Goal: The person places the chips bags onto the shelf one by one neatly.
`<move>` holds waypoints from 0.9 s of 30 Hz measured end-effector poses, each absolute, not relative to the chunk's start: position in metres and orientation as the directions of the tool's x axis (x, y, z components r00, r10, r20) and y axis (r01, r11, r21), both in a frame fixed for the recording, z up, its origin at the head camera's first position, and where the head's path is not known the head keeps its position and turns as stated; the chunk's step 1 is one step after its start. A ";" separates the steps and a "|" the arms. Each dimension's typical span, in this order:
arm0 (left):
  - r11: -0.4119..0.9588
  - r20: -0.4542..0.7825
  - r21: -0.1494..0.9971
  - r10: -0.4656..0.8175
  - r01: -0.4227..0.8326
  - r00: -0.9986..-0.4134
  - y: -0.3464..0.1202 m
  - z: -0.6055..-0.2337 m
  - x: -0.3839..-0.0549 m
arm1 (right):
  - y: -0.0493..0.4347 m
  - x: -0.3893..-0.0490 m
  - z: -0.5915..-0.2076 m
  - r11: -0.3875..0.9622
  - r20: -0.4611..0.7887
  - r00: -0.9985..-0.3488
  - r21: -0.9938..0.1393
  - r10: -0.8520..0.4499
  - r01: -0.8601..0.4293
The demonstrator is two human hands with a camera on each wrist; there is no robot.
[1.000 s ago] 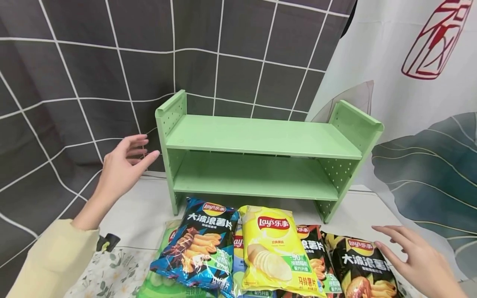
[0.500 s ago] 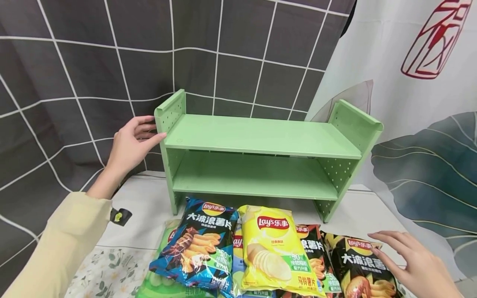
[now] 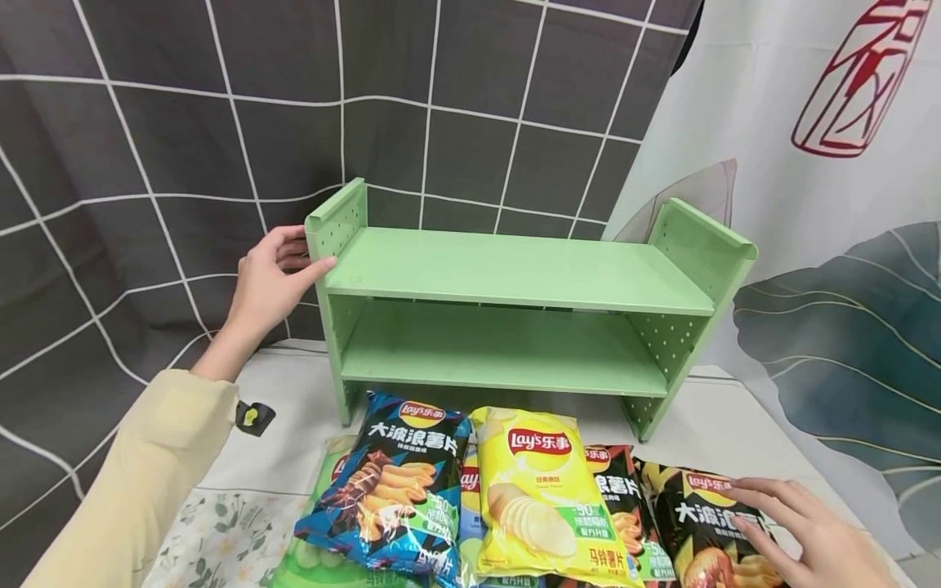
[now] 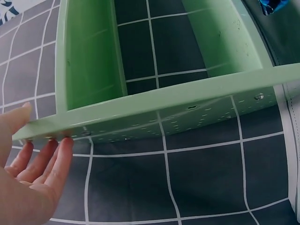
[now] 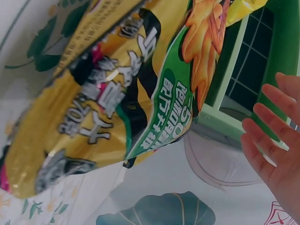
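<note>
A green two-tier shelf rack [image 3: 515, 265] stands at the back of the table. At the upper part of its left side panel, my left hand [image 3: 266, 282] pinches the front edge. The left wrist view shows the thumb [image 4: 19, 115] on one side of that panel and the fingertips on its outer face. My right hand [image 3: 816, 535], fingers loosely spread, hovers by a black Lay's chip bag [image 3: 709, 518] and holds nothing. In the right wrist view that hand [image 5: 276, 145] is apart from a gold-and-black chip bag [image 5: 136, 89].
In front of the rack lie a blue chip bag [image 3: 393, 482], a yellow one [image 3: 544, 498], a green one [image 3: 316, 563] and a red-and-black one [image 3: 625, 506], partly overlapping. A dark gridded curtain [image 3: 470, 106] hangs behind. A flowered cloth [image 3: 220, 539] covers the table's front.
My left hand has moved right and up from beside the rack and now grips its left panel. My right hand has lowered slightly. Rack and bags look unmoved.
</note>
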State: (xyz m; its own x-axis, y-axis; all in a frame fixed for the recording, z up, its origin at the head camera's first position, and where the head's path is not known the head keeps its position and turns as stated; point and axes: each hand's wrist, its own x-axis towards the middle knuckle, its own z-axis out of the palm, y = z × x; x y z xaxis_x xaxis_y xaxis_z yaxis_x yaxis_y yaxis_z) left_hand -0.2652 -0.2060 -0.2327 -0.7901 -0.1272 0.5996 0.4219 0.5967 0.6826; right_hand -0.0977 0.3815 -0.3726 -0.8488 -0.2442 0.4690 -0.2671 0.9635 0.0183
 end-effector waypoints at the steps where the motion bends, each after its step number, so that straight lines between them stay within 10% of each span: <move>1: 0.601 0.607 0.676 -0.127 0.426 -0.784 -0.206 -0.233 -0.265 | 0.381 -0.097 -0.374 0.965 0.464 -0.853 0.016 -0.238 -0.261; 11: 0.602 0.654 0.647 -0.122 0.468 -0.746 -0.206 -0.237 -0.266 | 0.379 -0.091 -0.386 0.904 0.569 -0.734 0.041 -0.371 -0.425; 27: 0.582 0.689 0.632 -0.118 0.513 -0.715 -0.207 -0.241 -0.268 | 0.399 -0.089 -0.417 0.845 0.343 -0.788 0.033 -0.511 -0.534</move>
